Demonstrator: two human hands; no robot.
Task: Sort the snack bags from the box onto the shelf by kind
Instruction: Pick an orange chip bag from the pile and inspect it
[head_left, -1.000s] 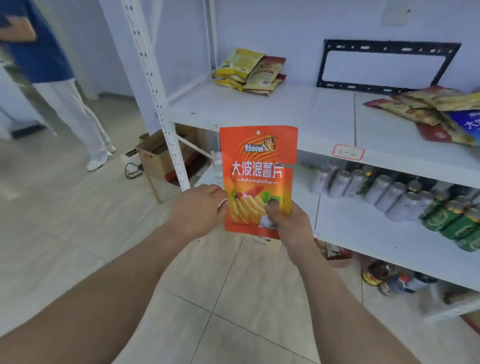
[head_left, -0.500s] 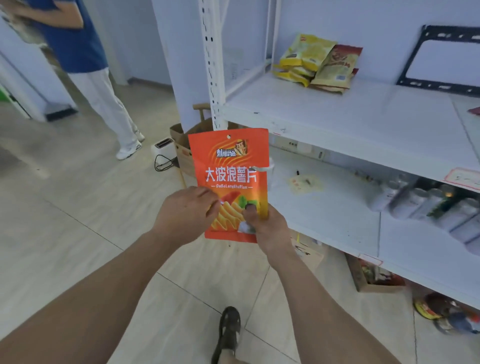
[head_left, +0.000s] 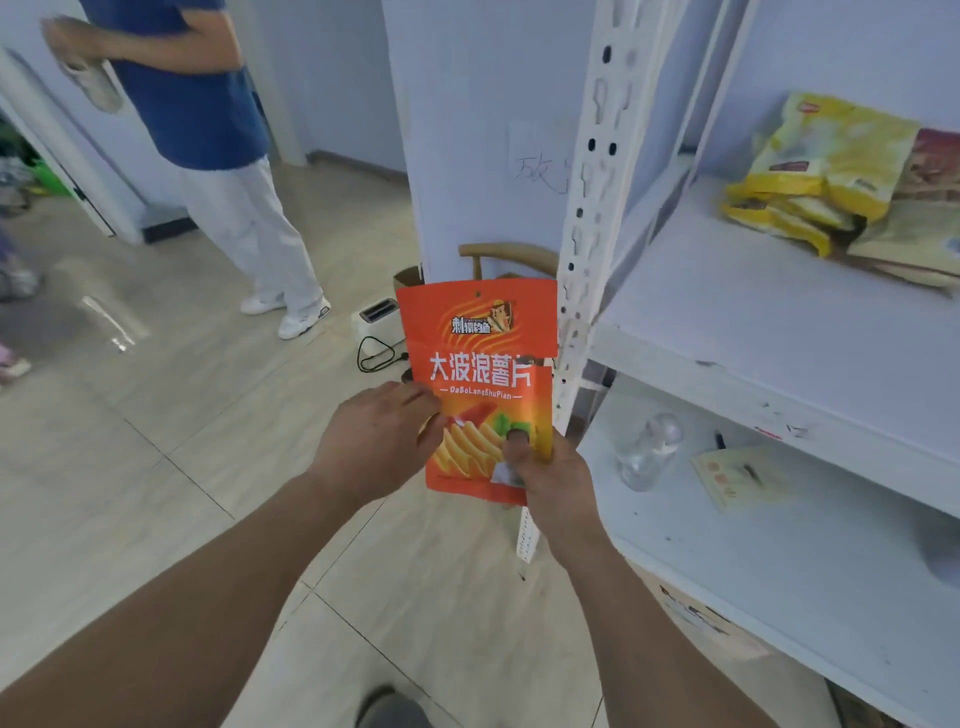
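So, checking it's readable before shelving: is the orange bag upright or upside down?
Upright. The orange bag has its hang hole on top and its print reads level, held by the left hand and right hand.

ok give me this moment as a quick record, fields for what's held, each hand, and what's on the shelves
held: orange snack bag, upright, in front of the shelf post
left hand: grips the bag's left edge
right hand: thumb pinches the bag's lower right
upper shelf: yellow snack bags piled at the back
lower shelf: clear bottle, paper pad

Brown snack bag (head_left: 930, 218) cut off at right edge; left fingers (head_left: 415, 400) partly hidden behind orange bag (head_left: 478, 364)
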